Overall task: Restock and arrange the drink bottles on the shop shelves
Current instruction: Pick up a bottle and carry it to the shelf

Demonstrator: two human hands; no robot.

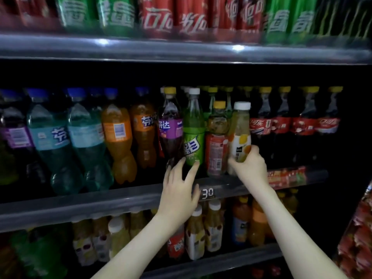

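Dim shop shelves fill my view. At the middle shelf's front edge, my right hand wraps around a white-capped juice bottle. Just left stands a tea bottle, then a green soda bottle, where my left hand spreads open, fingertips touching its base.

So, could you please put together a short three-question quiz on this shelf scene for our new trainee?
1. True or false: the right hand grips the white-capped juice bottle.
2. Which bottle do the left hand's fingers touch? A) the green soda bottle B) an orange soda bottle C) a cola bottle
3. Fill in: the digits on the shelf-edge tag read ___.

Key: 1 true; 2 A; 3 30.
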